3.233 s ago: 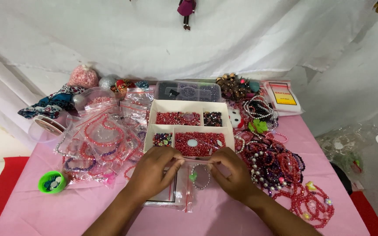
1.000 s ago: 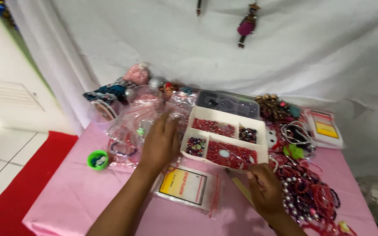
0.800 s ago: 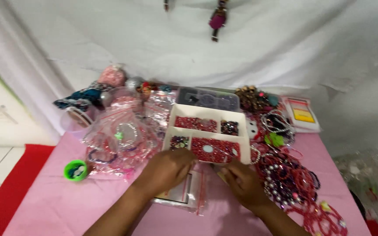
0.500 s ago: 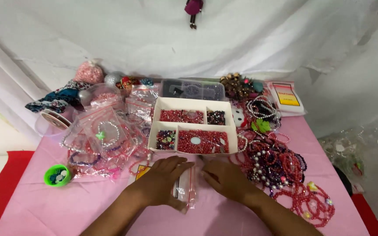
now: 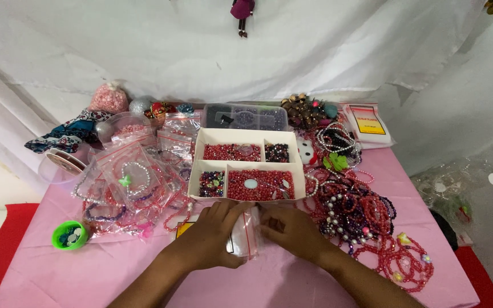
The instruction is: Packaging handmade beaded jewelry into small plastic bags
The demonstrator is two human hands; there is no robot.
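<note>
Left hand grip: the left hand (image 5: 209, 239) pinches the small clear bag (image 5: 247, 234), fingers curled.
Right hand grip: the right hand (image 5: 292, 231) pinches its other edge.
Bag: on the pink tabletop (image 5: 87, 274), just before the white bead tray (image 5: 246, 165) (red beads inside).
Change: the hands have drawn closer together over the bag than half a second ago.

left arm: bare forearm enters from the bottom edge and runs up and to the right toward the middle.
left hand (image 5: 209, 240): back facing up, fingers curled and pointing right, closed in a pinch.
right arm: bare forearm enters from the lower right and slants up and to the left.
right hand (image 5: 292, 230): back facing up, fingers bent and pointing left, closed in a pinch.
hands together: fingertips meet near the centre, almost touching.
</note>
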